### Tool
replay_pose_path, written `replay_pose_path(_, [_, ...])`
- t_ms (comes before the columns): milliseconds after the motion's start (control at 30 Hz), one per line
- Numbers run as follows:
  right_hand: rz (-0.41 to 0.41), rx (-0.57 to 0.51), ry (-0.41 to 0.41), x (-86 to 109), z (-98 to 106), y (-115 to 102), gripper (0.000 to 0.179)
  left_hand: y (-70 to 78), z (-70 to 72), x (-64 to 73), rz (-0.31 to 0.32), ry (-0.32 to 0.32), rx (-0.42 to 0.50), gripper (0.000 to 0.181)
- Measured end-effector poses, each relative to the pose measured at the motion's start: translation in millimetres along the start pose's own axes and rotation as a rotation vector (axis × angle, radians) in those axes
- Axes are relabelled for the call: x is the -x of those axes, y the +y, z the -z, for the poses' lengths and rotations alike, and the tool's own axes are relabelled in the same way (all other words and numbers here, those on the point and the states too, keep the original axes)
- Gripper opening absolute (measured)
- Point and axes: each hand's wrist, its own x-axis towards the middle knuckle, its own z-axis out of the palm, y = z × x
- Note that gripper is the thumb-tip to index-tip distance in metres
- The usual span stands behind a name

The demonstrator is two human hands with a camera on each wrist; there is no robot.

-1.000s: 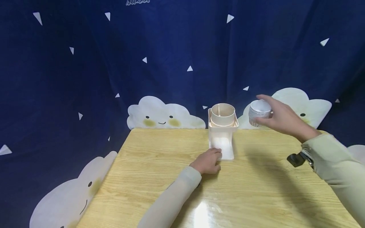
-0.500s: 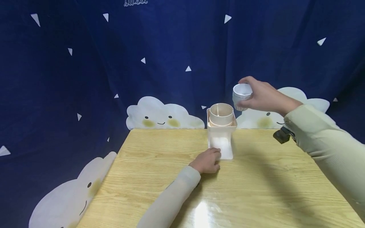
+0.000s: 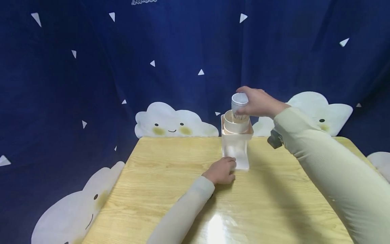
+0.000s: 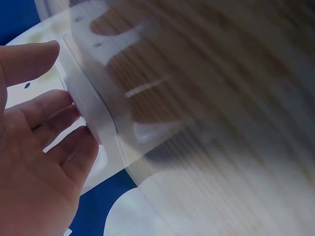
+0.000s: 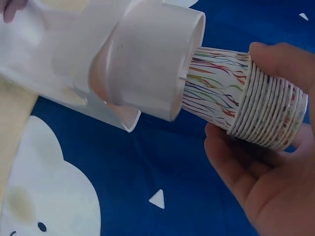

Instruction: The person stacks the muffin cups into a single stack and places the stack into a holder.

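Observation:
In the head view, my right hand [image 3: 261, 102] holds a stack of paper cups [image 3: 239, 100] over a pale cup dispenser [image 3: 237, 128]. Close up in the right wrist view, thumb and fingers grip the nested rims of the paper cups [image 5: 268, 108], which carry colourful wavy streaks. The lower end of the stack is inside the mouth of the dispenser's round tube [image 5: 152, 59]. My left hand [image 3: 220, 172] lies at the left front of the dispenser's base. Its relaxed fingers [image 4: 74, 147] touch the base edge in the left wrist view, thumb apart.
The dispenser stands near the far edge of a wooden table [image 3: 170, 159]. Behind it hangs a dark blue curtain [image 3: 182, 44] with white triangles and smiling clouds. A black wrist camera [image 3: 275, 139] sits under my right wrist.
My right hand has carried the paper cups leftward, from right of the dispenser, up and then down into its round opening. The left hand and the dispenser have stayed put.

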Motion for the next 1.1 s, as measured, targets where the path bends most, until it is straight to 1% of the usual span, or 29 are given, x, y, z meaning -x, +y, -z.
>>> replay_pose_path(133, [-0.045,-0.036,-0.020,-7.6,-6.8,-1.5,0.078,-1.5,1.4,-0.4,0.021,-0.013,0.016,0.021])
replay_pose_path(267, [-0.079,-0.050,-0.035,-11.1,-15.8,-0.4,0.078,-0.4,2.5,0.2,0.040,-0.032,0.031,0.021])
replay_pose_path(367, [-0.077,-0.030,-0.027,-11.9,-23.6,3.2,0.076,-0.4,1.4,-0.3,0.049,-0.038,0.032,0.019])
replay_pose_path(467, [-0.060,-0.008,-0.007,-12.6,-28.6,6.4,0.074,-1.6,-1.1,-1.9,0.053,-0.044,0.032,0.022])
replay_pose_path(633, [-0.025,0.008,0.009,-14.9,-30.8,7.1,0.072,-3.2,-2.0,-1.7,0.062,-0.040,0.033,0.027])
replay_pose_path(900, [-0.037,0.046,-0.020,-12.1,-30.4,8.2,0.073,-1.6,-0.1,-0.5,0.071,-0.045,0.039,0.030])
replay_pose_path(1100, [-0.049,0.047,-0.034,-11.4,-30.9,7.7,0.074,-0.9,0.4,0.9,0.076,-0.044,0.032,0.031])
